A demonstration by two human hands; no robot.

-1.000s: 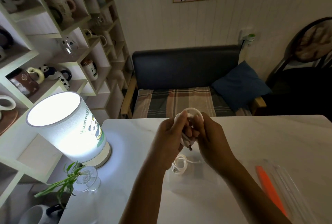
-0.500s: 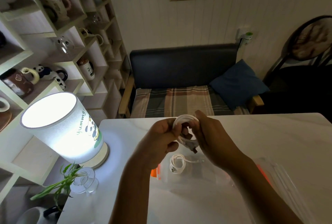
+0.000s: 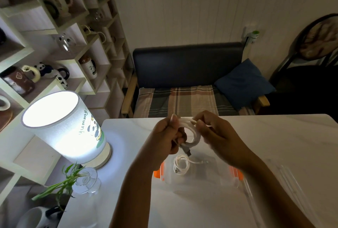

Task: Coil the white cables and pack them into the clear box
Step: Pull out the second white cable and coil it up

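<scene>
Both hands hold a coiled white cable point(image 3: 194, 137) above the white table point(image 3: 274, 136). My left hand point(image 3: 164, 136) grips the coil's left side, and the cable's plug hangs down below it. My right hand point(image 3: 214, 134) pinches the top right of the coil with thumb and fingertips. Below the hands stands the clear box point(image 3: 199, 174) with orange latches, and a second, thinner coiled white cable point(image 3: 180, 166) lies inside it.
A lit lamp point(image 3: 64, 127) with a panda print stands at the table's left corner, a small glass vase with a green plant point(image 3: 84, 180) in front of it. The clear box lid point(image 3: 285, 191) lies at the right. Shelves with mugs fill the left; a bench stands behind the table.
The view has tilted down, so the box with its orange latches shows more fully. The hands have drawn slightly apart on the coil and the plug now hangs lower.
</scene>
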